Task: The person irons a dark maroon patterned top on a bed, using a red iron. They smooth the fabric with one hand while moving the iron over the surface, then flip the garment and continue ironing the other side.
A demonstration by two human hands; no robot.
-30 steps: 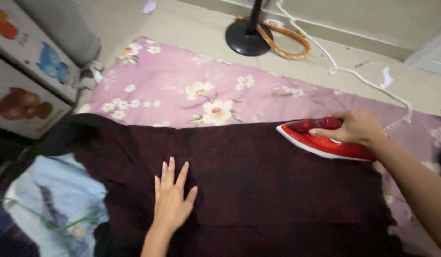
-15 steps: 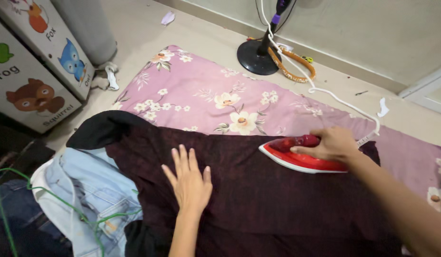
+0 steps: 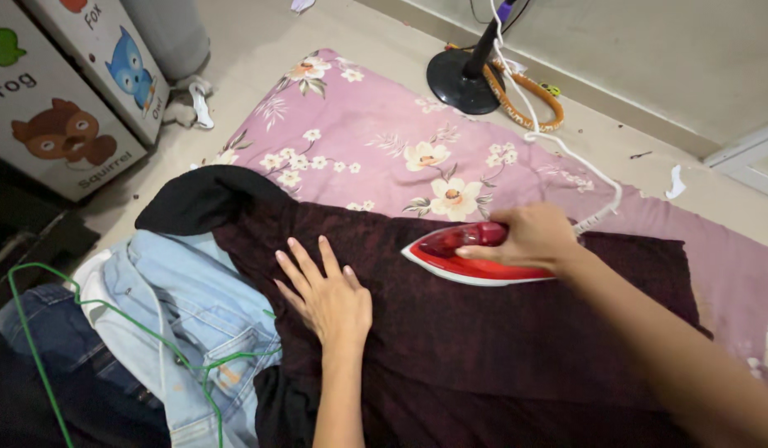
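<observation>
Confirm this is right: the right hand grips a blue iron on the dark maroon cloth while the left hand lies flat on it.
Not quite: the iron is red, not blue, as the head view shows. The right hand grips it on the dark maroon cloth; the left hand lies flat.

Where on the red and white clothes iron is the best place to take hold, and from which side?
Grip the red and white clothes iron by its top handle, coming from above and behind the heel. The right hand already wraps it there; the soleplate lies flat on the dark maroon cloth.
</observation>
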